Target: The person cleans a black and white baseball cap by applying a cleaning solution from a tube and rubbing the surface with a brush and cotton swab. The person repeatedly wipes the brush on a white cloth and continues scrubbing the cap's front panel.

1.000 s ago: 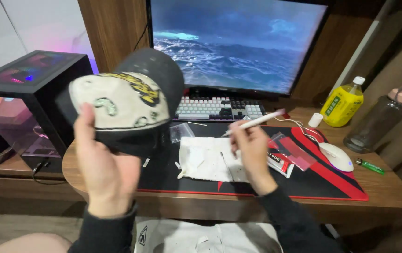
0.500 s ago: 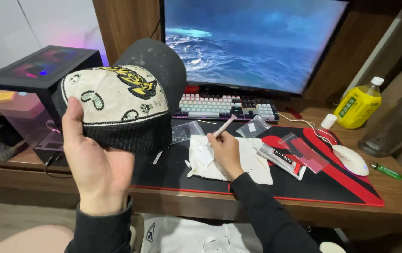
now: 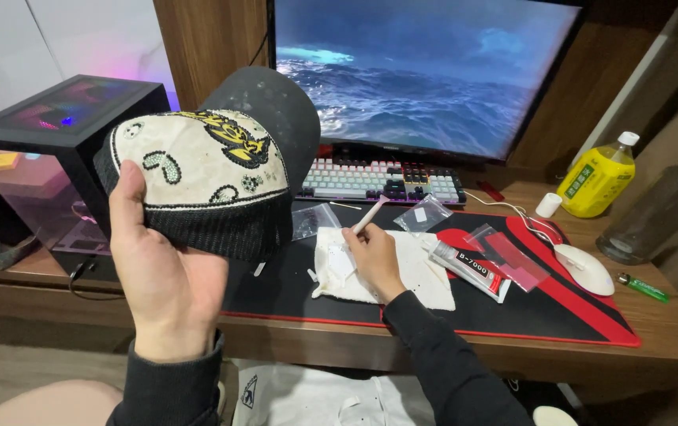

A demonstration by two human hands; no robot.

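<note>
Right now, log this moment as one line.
left hand: holds cap up | right hand: holds white stick over white cloth | glue tube beside cloth

one cap point(image 3: 213, 170); two bottles point(image 3: 599, 177); three clear bags point(image 3: 314, 221)

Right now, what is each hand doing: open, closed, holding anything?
Left hand: closed on the black baseball cap with the cream beaded front panel, raised.
Right hand: closed on a thin white stick-like tool, over the white cloth.
</note>
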